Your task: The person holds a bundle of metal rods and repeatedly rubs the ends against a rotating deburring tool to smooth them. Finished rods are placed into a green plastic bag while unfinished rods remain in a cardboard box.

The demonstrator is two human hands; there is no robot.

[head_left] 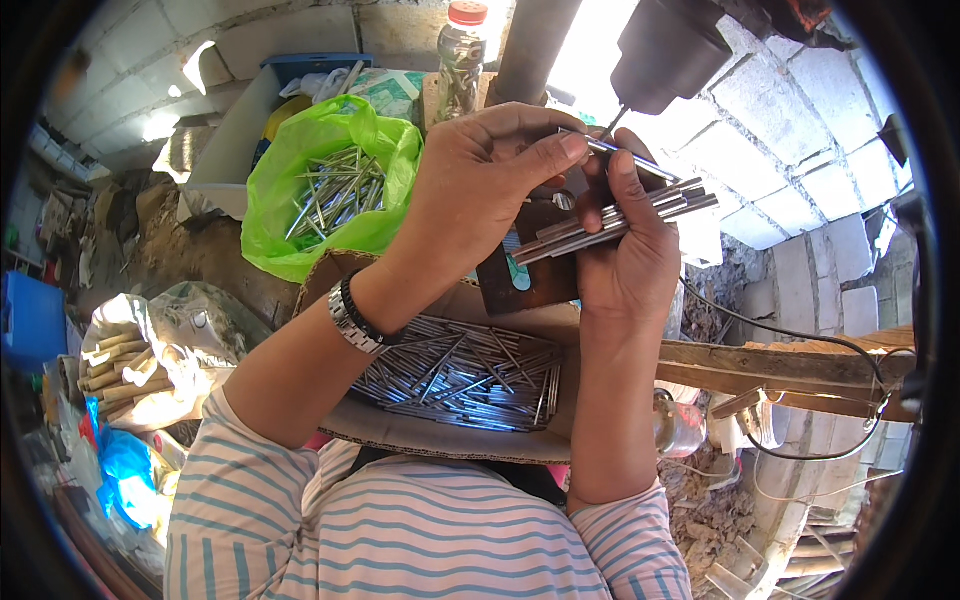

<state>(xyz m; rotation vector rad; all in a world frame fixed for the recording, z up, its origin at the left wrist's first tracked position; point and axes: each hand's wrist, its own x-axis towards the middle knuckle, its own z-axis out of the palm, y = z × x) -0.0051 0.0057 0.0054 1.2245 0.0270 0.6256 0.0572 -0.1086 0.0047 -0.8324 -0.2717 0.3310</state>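
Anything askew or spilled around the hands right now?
I see no spill. The loose metal rods in the cardboard box look askew: several lie crosswise over others. The rod bundle in the right hand has uneven ends.

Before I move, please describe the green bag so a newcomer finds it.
Find the cardboard box by the striped shirt. Beyond its upper-left corner sits the open green bag of rods: unlike the box, it is crumpled, bright plastic.

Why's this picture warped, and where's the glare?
Head view: the fisheye lens bends the block wall and blackens the corners; glare whites out the background between the dark post and drill; also in head view, bluish glints streak the rods in the cardboard box.
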